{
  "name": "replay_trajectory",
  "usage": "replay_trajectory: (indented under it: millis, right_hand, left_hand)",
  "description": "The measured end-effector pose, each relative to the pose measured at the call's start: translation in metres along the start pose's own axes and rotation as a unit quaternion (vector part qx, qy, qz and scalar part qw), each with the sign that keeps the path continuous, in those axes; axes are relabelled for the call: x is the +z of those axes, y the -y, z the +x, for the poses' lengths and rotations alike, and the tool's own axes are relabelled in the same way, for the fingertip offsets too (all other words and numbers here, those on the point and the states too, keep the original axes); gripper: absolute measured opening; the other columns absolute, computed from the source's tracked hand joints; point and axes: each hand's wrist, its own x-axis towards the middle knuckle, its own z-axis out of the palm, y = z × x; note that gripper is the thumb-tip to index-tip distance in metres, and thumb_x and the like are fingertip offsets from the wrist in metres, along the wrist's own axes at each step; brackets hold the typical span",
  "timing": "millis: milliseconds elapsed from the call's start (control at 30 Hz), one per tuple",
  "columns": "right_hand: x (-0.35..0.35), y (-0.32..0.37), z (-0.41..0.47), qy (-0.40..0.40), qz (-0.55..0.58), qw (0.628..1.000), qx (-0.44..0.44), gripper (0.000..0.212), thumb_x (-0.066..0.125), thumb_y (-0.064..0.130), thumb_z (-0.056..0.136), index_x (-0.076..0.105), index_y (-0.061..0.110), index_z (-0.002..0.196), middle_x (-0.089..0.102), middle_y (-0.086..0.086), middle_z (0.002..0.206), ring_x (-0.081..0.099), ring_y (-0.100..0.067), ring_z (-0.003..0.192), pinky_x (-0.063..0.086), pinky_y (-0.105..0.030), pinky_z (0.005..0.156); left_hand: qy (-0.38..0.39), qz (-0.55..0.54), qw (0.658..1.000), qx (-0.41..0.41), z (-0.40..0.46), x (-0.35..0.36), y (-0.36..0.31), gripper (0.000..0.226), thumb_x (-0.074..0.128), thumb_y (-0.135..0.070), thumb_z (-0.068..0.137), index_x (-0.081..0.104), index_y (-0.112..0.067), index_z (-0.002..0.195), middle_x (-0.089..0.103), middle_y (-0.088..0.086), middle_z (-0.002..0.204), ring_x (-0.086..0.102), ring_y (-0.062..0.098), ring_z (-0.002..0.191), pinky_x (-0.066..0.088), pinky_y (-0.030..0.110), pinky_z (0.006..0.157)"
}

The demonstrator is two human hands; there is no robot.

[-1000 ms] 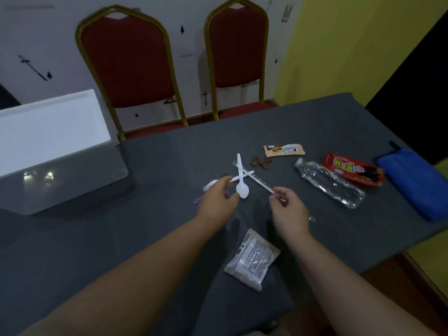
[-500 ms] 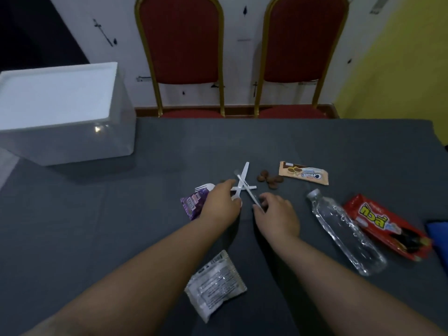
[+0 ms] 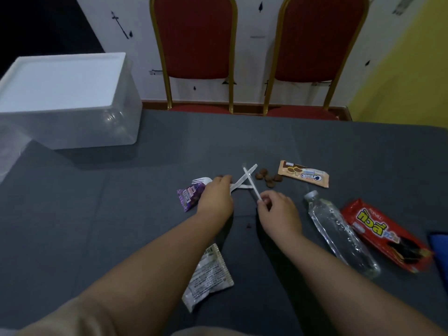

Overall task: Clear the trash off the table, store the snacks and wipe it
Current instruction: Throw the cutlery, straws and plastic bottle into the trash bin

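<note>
Bottle (image 3: pixel 339 231) right of straw (image 3: pixel 251 184)

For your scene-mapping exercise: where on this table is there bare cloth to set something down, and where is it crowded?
Free: the cloth between the plastic bin and the purple wrapper, and the far strip before the chairs. Crowded: mid-table around both hands, and the right side with the water bottle and red packet.

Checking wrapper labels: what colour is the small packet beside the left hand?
Purple, with a pale label; the small packet shows in the head view.
</note>
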Motion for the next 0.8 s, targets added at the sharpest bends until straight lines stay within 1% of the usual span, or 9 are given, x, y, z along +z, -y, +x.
replay_trajectory:
  millis: [100, 233, 333, 400, 467, 533, 600, 700, 800]
  right_hand:
    - [-0.002, -0.001, 0.0, 0.002, 0.011, 1.0, 0.003, 0.015, 0.053, 0.026, 0.092, 0.063, 0.021, 0.102, 0.055, 0.009, 0.087, 0.049, -0.014, 0.094, 0.042, -0.029, 0.076]
    - [-0.003, 0.0, 0.001, 0.004, 0.034, 0.999, -0.001, 0.013, 0.055, 0.025, 0.09, 0.064, 0.021, 0.099, 0.054, 0.01, 0.084, 0.051, -0.015, 0.092, 0.041, -0.028, 0.074]
    - [-0.003, 0.002, 0.0, 0.007, 0.05, 0.999, 0.005, 0.013, 0.055, 0.023, 0.09, 0.064, 0.02, 0.098, 0.055, 0.009, 0.084, 0.053, -0.016, 0.09, 0.043, -0.029, 0.074]
    - [-0.003, 0.003, -0.002, 0.01, 0.062, 0.998, 0.01, 0.012, 0.055, 0.023, 0.091, 0.064, 0.02, 0.098, 0.055, 0.009, 0.085, 0.054, -0.015, 0.089, 0.045, -0.029, 0.073]
    - [-0.004, 0.005, -0.003, 0.017, 0.076, 0.997, 0.019, 0.011, 0.054, 0.023, 0.092, 0.063, 0.022, 0.098, 0.054, 0.009, 0.087, 0.054, -0.011, 0.084, 0.044, -0.024, 0.066]
    - [-0.004, 0.007, -0.005, 0.023, 0.096, 0.995, 0.029, 0.01, 0.053, 0.023, 0.093, 0.062, 0.023, 0.098, 0.055, 0.008, 0.09, 0.052, -0.006, 0.078, 0.041, -0.018, 0.06]
    - [-0.005, 0.007, -0.006, 0.023, 0.118, 0.992, 0.041, 0.01, 0.053, 0.023, 0.093, 0.062, 0.024, 0.097, 0.056, 0.006, 0.092, 0.053, -0.005, 0.077, 0.042, -0.017, 0.06]
    - [-0.005, 0.006, -0.008, 0.011, 0.13, 0.99, 0.047, 0.008, 0.054, 0.021, 0.092, 0.062, 0.024, 0.093, 0.058, 0.003, 0.092, 0.052, -0.003, 0.075, 0.041, -0.014, 0.06]
    - [-0.007, 0.004, -0.01, 0.008, 0.137, 0.989, 0.053, 0.009, 0.055, 0.02, 0.092, 0.063, 0.021, 0.094, 0.059, 0.002, 0.092, 0.05, -0.001, 0.072, 0.036, -0.011, 0.058]
  left_hand:
    - [0.015, 0.014, 1.0, 0.003, 0.0, -0.005, 0.01, 0.035, 0.052, -0.005, 0.086, 0.055, -0.016, 0.119, 0.053, 0.007, 0.124, 0.053, 0.028, 0.111, 0.044, 0.037, 0.093]
    - [0.018, 0.012, 1.0, -0.001, 0.0, -0.016, 0.025, 0.044, 0.048, -0.007, 0.089, 0.051, -0.022, 0.131, 0.048, 0.007, 0.131, 0.049, 0.027, 0.12, 0.04, 0.036, 0.102]
    - [0.016, 0.021, 1.0, 0.009, 0.0, -0.025, 0.033, 0.046, 0.045, -0.009, 0.091, 0.05, -0.027, 0.134, 0.048, 0.006, 0.131, 0.046, 0.025, 0.124, 0.039, 0.035, 0.103]
    - [0.015, 0.068, 0.997, 0.023, -0.001, -0.029, 0.034, 0.048, 0.046, -0.007, 0.09, 0.049, -0.027, 0.134, 0.046, 0.007, 0.132, 0.042, 0.026, 0.124, 0.036, 0.034, 0.101]
    - [-0.002, 0.121, 0.992, 0.045, 0.0, -0.03, 0.031, 0.048, 0.047, -0.008, 0.089, 0.049, -0.024, 0.134, 0.045, 0.007, 0.133, 0.039, 0.028, 0.123, 0.033, 0.033, 0.1]
    - [-0.011, 0.169, 0.982, 0.085, 0.004, -0.027, 0.027, 0.042, 0.048, -0.015, 0.089, 0.051, -0.022, 0.13, 0.047, 0.005, 0.134, 0.042, 0.027, 0.121, 0.032, 0.033, 0.1]
    - [0.003, 0.221, 0.967, 0.129, 0.009, -0.021, 0.024, 0.037, 0.046, -0.025, 0.091, 0.052, -0.021, 0.127, 0.049, 0.002, 0.135, 0.045, 0.026, 0.121, 0.03, 0.035, 0.103]
    - [0.008, 0.275, 0.95, 0.15, 0.015, -0.016, 0.025, 0.033, 0.047, -0.033, 0.092, 0.049, -0.022, 0.123, 0.051, 0.001, 0.133, 0.045, 0.025, 0.121, 0.021, 0.037, 0.109]
    - [0.009, 0.317, 0.932, 0.177, 0.02, -0.016, 0.024, 0.028, 0.046, -0.033, 0.093, 0.048, -0.02, 0.118, 0.056, 0.002, 0.125, 0.047, 0.025, 0.117, 0.023, 0.035, 0.105]
